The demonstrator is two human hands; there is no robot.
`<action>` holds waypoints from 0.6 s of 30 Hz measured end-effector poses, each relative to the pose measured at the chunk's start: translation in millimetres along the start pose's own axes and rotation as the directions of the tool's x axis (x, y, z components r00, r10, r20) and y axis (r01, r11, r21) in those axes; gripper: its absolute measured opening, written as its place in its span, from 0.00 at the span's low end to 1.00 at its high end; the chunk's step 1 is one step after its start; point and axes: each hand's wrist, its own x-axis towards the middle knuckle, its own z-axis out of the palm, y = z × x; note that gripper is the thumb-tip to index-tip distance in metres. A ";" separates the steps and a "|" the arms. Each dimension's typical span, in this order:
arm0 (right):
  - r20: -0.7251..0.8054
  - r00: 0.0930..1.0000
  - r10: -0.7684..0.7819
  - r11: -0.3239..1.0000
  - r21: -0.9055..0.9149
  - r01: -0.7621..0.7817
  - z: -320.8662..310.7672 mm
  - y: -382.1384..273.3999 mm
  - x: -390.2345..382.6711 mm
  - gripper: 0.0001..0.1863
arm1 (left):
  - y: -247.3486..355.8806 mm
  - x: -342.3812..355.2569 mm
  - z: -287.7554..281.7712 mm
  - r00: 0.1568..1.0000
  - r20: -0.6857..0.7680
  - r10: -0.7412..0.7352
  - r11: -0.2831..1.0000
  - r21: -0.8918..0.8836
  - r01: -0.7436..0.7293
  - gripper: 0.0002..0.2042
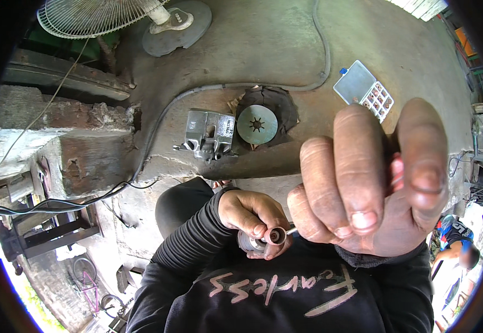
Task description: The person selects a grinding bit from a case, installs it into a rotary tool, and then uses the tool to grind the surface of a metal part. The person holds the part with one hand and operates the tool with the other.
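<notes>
My left hand (252, 216) grips a small round metal part (252, 243) with a cupped ring (276, 236) on top, low in front of my dark sweatshirt. My right hand (366, 188) fills the right centre, close to the camera, its fingers curled round something red (396, 165), apparently a tool handle, mostly hidden. A thin metal shaft (290, 231) shows between that hand and the part; whether it touches the ring is unclear. Beyond my hands lie a grey metal caliper-like casting (208, 130) and a pale disc (257, 123) with a star-shaped centre, on a dark cloth.
An open compartment box (375, 97) stands back right on the concrete surface. A grey hose (325, 66) crosses it. A fan (162, 22) is top left, by broken ledges (86, 169). A bicycle (90, 283) is lower left; another person (452, 255) is at far right.
</notes>
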 end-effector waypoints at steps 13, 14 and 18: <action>0.097 0.993 -0.062 0.989 0.138 0.049 8.8 31.0 5.0 0.07 | -15.7 -19.9 -10.2 0.998 0.036 -0.042 0.999 -0.020 0.043 0.14; 0.103 0.992 -0.073 0.988 0.144 0.057 8.4 31.6 5.9 0.07 | -14.8 -19.8 -10.5 0.998 0.047 -0.050 0.999 -0.016 0.051 0.14; 0.060 0.996 -0.068 0.990 0.130 0.059 12.0 31.4 5.2 0.07 | -10.3 -22.1 -5.4 0.989 -0.025 -0.148 0.989 -0.024 0.147 0.14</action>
